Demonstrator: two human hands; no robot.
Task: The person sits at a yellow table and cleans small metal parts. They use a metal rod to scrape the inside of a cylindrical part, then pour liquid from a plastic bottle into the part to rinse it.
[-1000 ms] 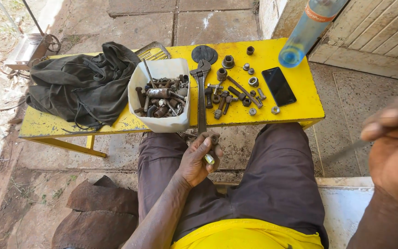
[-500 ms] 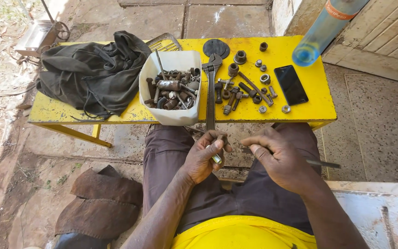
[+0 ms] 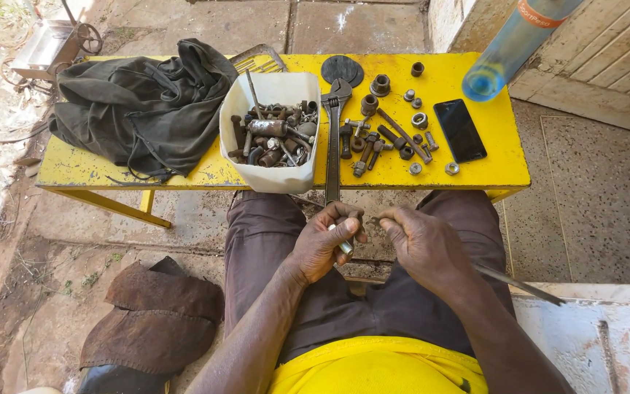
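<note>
My left hand (image 3: 327, 242) is closed around a small silvery metal part (image 3: 345, 246), held over my lap between my knees. My right hand (image 3: 426, 246) grips a thin metal rod (image 3: 519, 284) that sticks out to the right past my wrist; its tip points at the part in my left hand. Both hands nearly touch, just below the front edge of the yellow table (image 3: 475, 171). On the table lie an adjustable wrench (image 3: 332, 131) and several loose bolts and nuts (image 3: 388, 138).
A white tub (image 3: 271, 175) full of rusty hardware stands mid-table. A dark cloth bag (image 3: 144, 106) lies at the left, a black phone (image 3: 459, 130) and a blue plastic bottle (image 3: 504, 47) at the right. Brown shoes (image 3: 154, 314) sit on the ground at lower left.
My right hand came in from the right edge with the rod and now meets my left hand over my lap. My left hand stayed near the table's front edge.
</note>
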